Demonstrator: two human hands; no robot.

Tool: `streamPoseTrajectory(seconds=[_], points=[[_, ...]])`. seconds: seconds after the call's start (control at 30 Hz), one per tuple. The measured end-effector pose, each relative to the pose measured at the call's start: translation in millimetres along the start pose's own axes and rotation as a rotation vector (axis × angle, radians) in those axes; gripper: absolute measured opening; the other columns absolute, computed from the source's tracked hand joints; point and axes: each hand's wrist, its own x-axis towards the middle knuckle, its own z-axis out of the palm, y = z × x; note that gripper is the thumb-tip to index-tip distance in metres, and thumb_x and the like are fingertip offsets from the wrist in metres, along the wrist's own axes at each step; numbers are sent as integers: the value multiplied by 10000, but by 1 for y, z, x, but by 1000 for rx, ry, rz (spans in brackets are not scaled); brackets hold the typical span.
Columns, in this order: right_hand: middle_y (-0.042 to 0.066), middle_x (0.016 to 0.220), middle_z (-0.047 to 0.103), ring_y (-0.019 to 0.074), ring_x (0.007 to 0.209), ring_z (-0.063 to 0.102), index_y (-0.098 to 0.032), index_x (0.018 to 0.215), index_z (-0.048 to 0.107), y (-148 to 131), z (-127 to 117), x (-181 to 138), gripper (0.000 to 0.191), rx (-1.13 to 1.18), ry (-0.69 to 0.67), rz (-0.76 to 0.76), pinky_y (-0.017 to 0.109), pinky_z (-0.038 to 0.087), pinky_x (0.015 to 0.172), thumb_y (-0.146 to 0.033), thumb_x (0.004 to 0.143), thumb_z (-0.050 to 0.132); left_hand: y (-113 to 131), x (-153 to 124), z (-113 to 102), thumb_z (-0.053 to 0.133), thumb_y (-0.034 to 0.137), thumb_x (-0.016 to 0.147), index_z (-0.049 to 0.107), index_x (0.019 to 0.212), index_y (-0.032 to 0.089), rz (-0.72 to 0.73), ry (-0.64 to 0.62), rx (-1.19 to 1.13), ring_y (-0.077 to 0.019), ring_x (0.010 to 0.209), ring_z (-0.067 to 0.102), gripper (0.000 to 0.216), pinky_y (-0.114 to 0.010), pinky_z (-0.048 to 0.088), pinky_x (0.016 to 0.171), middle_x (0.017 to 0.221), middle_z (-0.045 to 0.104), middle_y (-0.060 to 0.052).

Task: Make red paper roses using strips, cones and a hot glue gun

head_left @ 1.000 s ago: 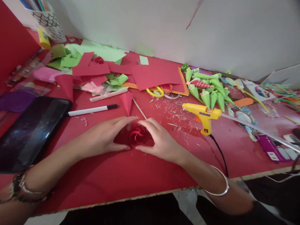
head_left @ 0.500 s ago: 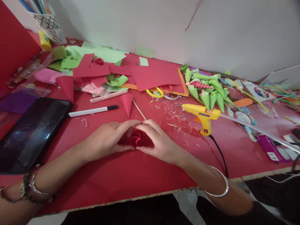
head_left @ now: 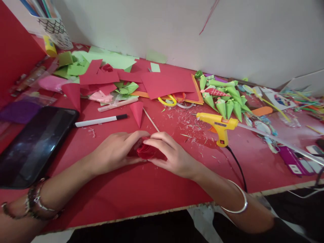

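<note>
Between my two hands, low over the red tabletop, is a coiled red paper rosette (head_left: 146, 152). My left hand (head_left: 118, 148) curls round its left side, thumb and fingers against the paper. From the other side my right hand (head_left: 169, 152) closes on it, with fingertips across the top and the thumb below. Parts of the paper are hidden behind the fingers. Just beyond my hands lies a thin wooden stick (head_left: 151, 119), next to a red paper cone (head_left: 137, 114). A white marker with a black cap (head_left: 101, 120) rests to the left.
A yellow glue gun (head_left: 219, 126) lies to the right among glue scraps, its black cord running off the front edge. Green paper cones (head_left: 229, 104) are heaped behind it. Red paper sheets (head_left: 169, 82) and scissors (head_left: 167, 100) lie at the back. A black phone (head_left: 37, 145) is at left.
The red paper has turned between my fingers, its coiled edges now less visible and more of its smooth side showing. Both hands stay in nearly the same place.
</note>
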Motion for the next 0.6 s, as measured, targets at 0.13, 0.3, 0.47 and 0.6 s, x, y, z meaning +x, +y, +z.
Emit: streamPoseTrajectory(seconds=[0.13,0.3,0.47,0.6], points=[[74,1088,477,148,1038,459,-187,1145,423,1,0,0,322,-6,10,-24,303,411,916,-160,831,490,1,1,-2,519,392,791,420,1014,197,23,3,1,-139,652,560,313,-218,388,538,809,589,-20],[67,1067,496,158,1019,458,-190,1134,424,3,-1,1,350,-20,-4,15,318,405,906,-163,802,531,0,3,-2,507,327,805,424,995,201,24,-28,-4,-134,698,531,243,-221,394,572,854,538,-20],[61,1013,507,156,967,481,-188,1089,437,3,-2,2,324,9,-8,57,306,426,857,-164,786,549,0,3,-4,483,278,824,417,1026,206,24,-70,-78,-138,763,522,224,-227,412,628,916,513,-31],[54,986,513,147,939,494,-181,1070,443,4,-1,1,320,32,6,74,286,431,835,-156,775,564,-2,1,-4,505,191,803,404,1076,217,12,-82,-140,-140,810,521,292,-230,426,671,960,506,-36]])
